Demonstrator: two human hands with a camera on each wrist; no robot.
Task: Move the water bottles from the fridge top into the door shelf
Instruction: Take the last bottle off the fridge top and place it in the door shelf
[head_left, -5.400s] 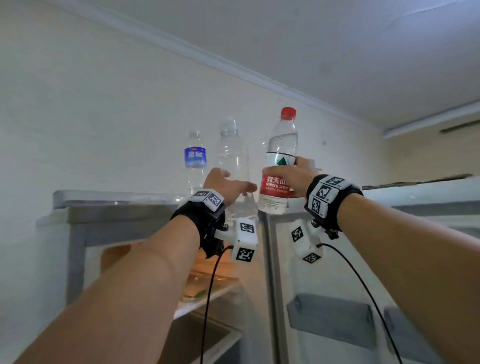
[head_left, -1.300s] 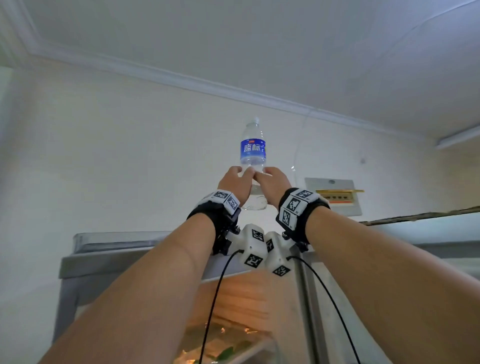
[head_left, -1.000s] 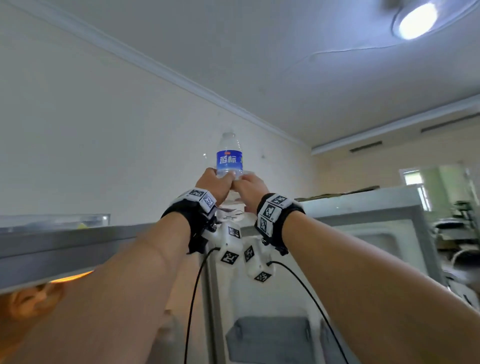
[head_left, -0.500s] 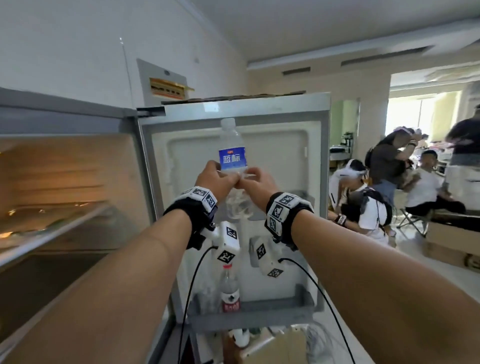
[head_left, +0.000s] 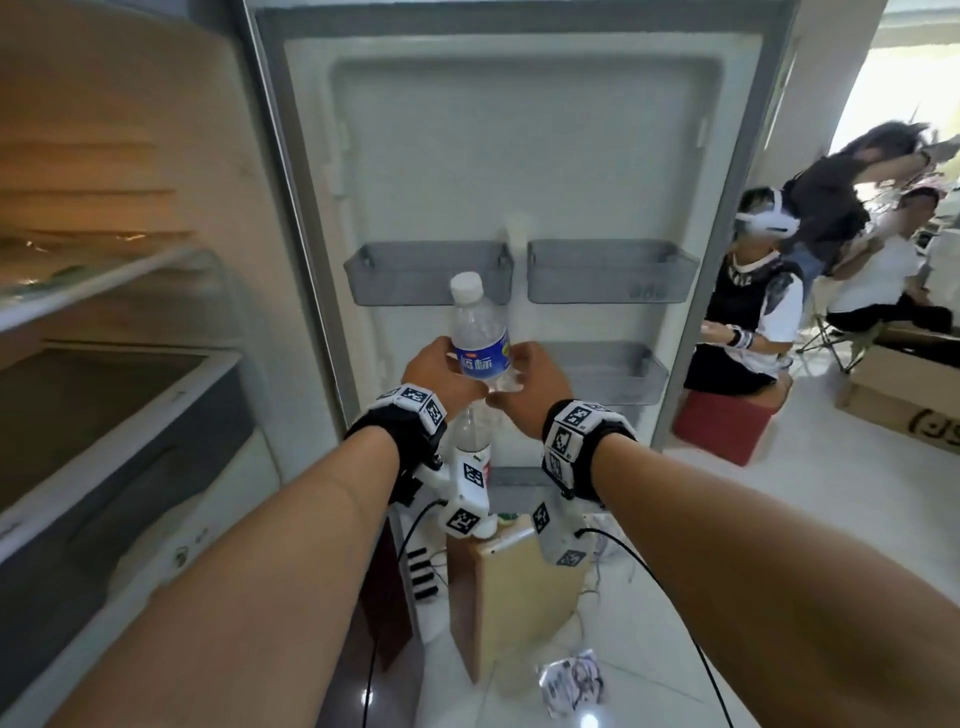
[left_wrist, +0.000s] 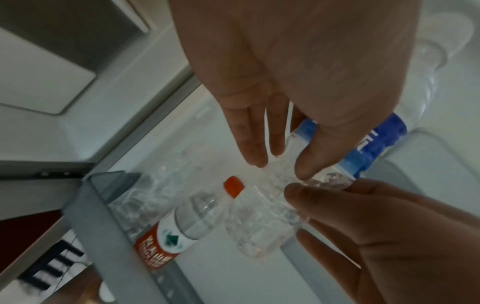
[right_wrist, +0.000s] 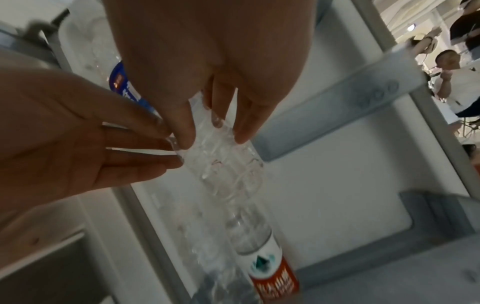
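A clear water bottle with a blue label (head_left: 480, 340) and white cap stands upright in the air before the open fridge door. My left hand (head_left: 441, 366) and right hand (head_left: 530, 379) grip its lower body from either side. In the left wrist view, left hand (left_wrist: 281, 164) fingertips pinch the blue-label bottle (left_wrist: 374, 144). In the right wrist view, my right hand (right_wrist: 213, 131) grips its ribbed base. Below stands a red-label bottle (left_wrist: 166, 236) (right_wrist: 270, 267) with a red cap in the lower door shelf (left_wrist: 85, 216), next to a clear unlabelled bottle (left_wrist: 145, 197).
Two grey upper door bins (head_left: 426, 270) (head_left: 608, 270) and a middle bin (head_left: 613, 374) hold nothing I can see. The fridge interior with a glass shelf (head_left: 104, 280) is at left. A wooden box (head_left: 514, 587) stands on the floor. Seated people (head_left: 748, 312) and a red stool (head_left: 722, 426) are at right.
Both hands have carried the blue-label bottle down from the fridge top to in front of the open door. The view has swung down with it.
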